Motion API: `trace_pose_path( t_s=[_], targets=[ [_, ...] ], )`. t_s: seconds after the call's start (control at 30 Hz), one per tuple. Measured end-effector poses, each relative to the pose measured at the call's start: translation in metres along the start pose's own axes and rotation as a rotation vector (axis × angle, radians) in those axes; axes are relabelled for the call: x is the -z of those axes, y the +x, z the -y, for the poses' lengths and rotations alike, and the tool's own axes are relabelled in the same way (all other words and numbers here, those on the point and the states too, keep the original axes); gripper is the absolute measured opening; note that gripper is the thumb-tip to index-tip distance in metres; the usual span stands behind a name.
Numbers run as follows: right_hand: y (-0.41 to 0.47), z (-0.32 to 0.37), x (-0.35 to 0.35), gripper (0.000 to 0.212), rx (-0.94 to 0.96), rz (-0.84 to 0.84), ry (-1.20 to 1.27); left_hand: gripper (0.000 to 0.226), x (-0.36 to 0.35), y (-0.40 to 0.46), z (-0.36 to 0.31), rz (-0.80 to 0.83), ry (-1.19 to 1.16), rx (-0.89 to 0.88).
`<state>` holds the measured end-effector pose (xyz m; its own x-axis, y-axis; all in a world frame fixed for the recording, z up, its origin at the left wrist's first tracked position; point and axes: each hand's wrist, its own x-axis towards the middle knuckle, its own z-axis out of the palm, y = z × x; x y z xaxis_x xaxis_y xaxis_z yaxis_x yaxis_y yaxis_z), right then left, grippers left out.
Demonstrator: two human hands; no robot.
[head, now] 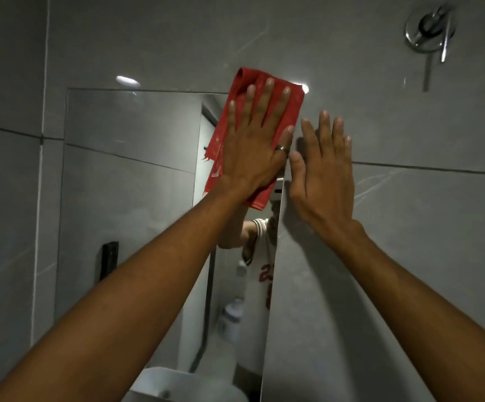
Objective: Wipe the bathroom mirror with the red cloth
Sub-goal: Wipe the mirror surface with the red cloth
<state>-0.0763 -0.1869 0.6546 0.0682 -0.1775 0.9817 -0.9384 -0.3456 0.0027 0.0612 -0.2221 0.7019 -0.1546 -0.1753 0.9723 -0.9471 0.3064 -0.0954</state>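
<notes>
A frameless rectangular mirror point(131, 175) hangs on the grey tiled wall. The red cloth point(245, 82) lies flat against the mirror's top right corner, and its upper edge overlaps the tile above. My left hand point(254, 146) presses the cloth to the glass with fingers spread and a ring on the thumb. Just past the mirror's right edge, my right hand point(322, 175) rests flat on the bare tile, fingers apart, holding nothing. The lower right part of the mirror reflects a person in a white shirt.
A chrome shower mixer handle point(429, 30) sticks out of the wall at the upper right. A white basin point(183, 384) shows at the bottom under the mirror. Bottles and a dark wall fitting appear only as reflections in the glass.
</notes>
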Motion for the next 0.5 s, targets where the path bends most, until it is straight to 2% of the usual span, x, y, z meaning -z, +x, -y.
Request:
trace_pose_path(
  t_s=[0.1, 0.27, 0.5],
  targets=[
    [0.003, 0.008, -0.007, 0.066, 0.039, 0.034, -0.004, 0.073, 0.000, -0.005, 0.015, -0.001, 0.024, -0.030],
    [0.007, 0.045, -0.030, 0.069, 0.169, 0.072, 0.013, 0.071, 0.008, -0.011, 0.066, -0.028, 0.049, 0.033],
    [0.030, 0.122, -0.075, 0.070, 0.283, 0.123, 0.049, 0.066, 0.028, -0.033, 0.196, -0.044, 0.024, 0.176]
  ],
)
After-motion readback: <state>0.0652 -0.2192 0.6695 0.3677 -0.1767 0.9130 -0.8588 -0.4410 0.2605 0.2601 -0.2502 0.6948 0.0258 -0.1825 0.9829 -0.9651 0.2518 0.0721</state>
